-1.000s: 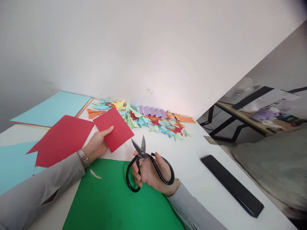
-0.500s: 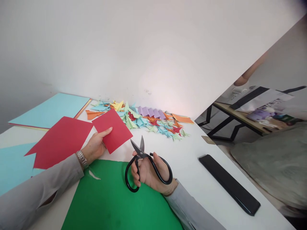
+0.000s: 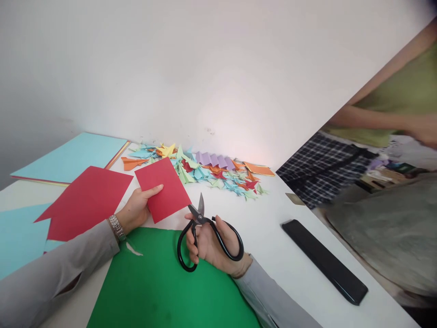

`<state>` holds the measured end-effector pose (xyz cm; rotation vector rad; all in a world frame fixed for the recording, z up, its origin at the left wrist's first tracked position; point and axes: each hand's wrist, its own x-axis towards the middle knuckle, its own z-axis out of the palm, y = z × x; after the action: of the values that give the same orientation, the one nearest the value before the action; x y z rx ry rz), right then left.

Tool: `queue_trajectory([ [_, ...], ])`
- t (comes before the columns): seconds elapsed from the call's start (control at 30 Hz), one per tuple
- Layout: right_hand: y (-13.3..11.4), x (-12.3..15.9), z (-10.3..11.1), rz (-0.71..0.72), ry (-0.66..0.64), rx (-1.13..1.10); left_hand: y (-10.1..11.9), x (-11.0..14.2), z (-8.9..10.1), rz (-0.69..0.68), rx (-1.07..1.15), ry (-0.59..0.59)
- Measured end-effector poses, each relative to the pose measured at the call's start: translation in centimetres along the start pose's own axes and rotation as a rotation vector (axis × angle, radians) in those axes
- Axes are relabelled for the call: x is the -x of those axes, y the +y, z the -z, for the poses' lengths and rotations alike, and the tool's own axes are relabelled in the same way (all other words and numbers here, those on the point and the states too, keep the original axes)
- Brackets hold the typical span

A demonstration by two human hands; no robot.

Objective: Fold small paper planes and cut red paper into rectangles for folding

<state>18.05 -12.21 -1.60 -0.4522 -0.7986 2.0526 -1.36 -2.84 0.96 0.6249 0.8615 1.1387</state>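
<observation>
My left hand (image 3: 136, 210) pinches a small red paper square (image 3: 164, 189) by its lower left edge, thumb on top, holding it just above the white table (image 3: 266, 228). My right hand (image 3: 213, 243) grips black scissors (image 3: 201, 230) through both loops, blades pointing up and nearly closed, their tips just right of the red square's corner. Below both hands lies a large green sheet (image 3: 164, 287). A bigger red sheet with a cut-out notch (image 3: 85, 200) rests to the left of my left hand.
A pile of folded coloured paper shapes (image 3: 205, 171) lies along the wall. Light blue sheets (image 3: 71, 157) sit at far left. A long black case (image 3: 324, 262) lies at right. Another person in a green top and checked cloth (image 3: 375, 136) stands beyond the table's right edge.
The scissor blades have closed somewhat and the red square has shifted slightly right toward them. A person has come into view at the right, covering the far desk.
</observation>
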Motion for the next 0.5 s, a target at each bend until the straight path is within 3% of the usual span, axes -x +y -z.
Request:
queue_trajectory([
  [0.5,-0.13,-0.23,-0.74,0.036,0.114,0.118,-0.14,1.01,-0.19,-0.001,-0.147,-0.109],
])
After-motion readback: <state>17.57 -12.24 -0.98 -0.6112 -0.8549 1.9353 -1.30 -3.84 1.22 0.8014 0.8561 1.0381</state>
